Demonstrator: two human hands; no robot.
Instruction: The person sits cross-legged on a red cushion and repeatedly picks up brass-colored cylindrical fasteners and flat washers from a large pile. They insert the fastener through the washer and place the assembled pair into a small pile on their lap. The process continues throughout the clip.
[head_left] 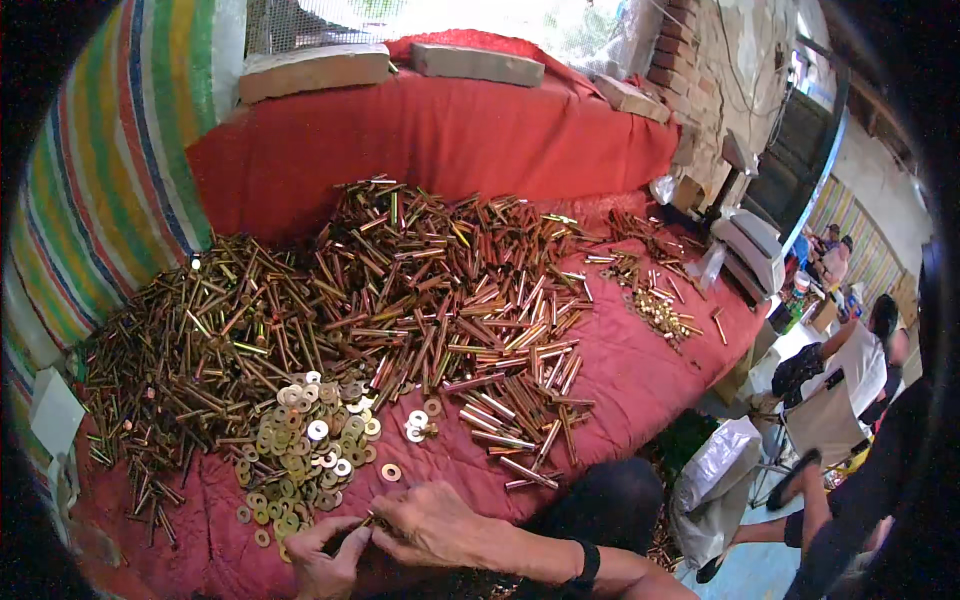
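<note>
At the lower middle, my left hand (328,556) and my right hand (436,524) meet with fingers pinched together. Between their fingertips a small brass-coloured metal piece (368,519) shows; most of it is hidden, so its kind is unclear. Just beyond my left hand lies a heap of flat round washers (318,452), gold and silver in tone. A few separate washers (418,425) lie to the right of it, and one single washer (391,472) is close to my right hand. Behind spreads a large pile of slim coppery metal tubes or rods (400,290).
Everything lies on a red quilted cloth (640,400). Small brassy parts (660,312) are scattered at the right. A striped sheet (110,150) hangs left; bricks (478,64) weigh down the cloth behind. At right stand a grey-white sack (715,480) and a seated person (840,360).
</note>
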